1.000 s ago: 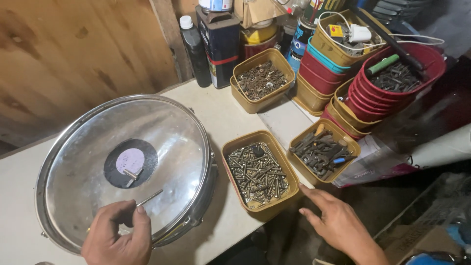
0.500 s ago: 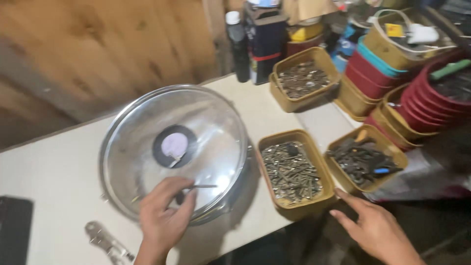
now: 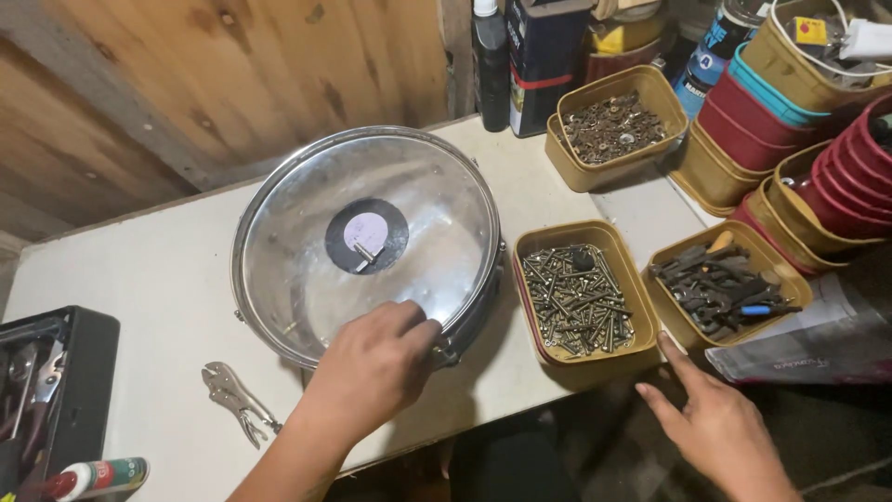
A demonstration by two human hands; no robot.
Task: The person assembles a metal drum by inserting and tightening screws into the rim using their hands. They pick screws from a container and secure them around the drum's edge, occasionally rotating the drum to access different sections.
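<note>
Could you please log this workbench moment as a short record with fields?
Left hand: rests on the near rim of the drum, fingers curled; anything in its grip is hidden
Right hand: open, forefinger touching the screw tub
Beside the drum: locking pliers on the table
Right of the screw tub: tub of dark tools

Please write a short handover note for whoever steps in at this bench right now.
Left hand: fingers curled over the near rim of the drum; whether they hold anything is hidden.
Right hand: open, empty, one fingertip touching the tub of screws.
Drum lies flat on the table, skin on, with a round dark patch at its centre.
Locking pliers lie unused left of the hand.
Tub of dark tools sits beside the screws.
</note>
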